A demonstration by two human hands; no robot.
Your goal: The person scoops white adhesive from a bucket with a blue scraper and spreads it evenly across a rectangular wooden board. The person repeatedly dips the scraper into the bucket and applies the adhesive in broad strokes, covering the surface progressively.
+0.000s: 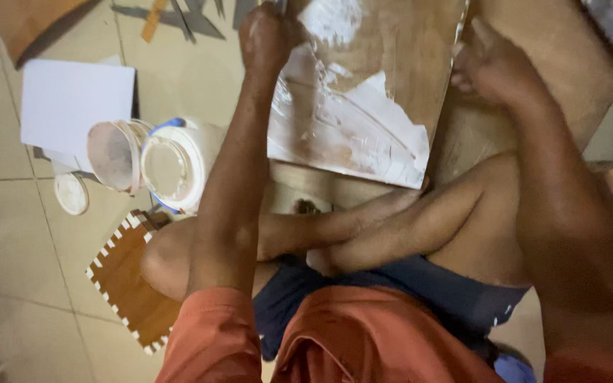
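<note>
The left hand is at the top middle of the frame. It is curled tight around a small tool, but the tool is mostly hidden, so I cannot tell what kind it is. This hand sits on the wooden board, which lies on the floor at the top middle. White paste is smeared over the lower part of the board.

The right hand is at the upper right. It rests on the right edge of the board with loose fingers and holds nothing.

The person sits cross-legged below the board. At the left stands a white tub with a round lid leaning on it. A white sheet lies at the upper left. A brown floor mat piece lies at the lower left.
</note>
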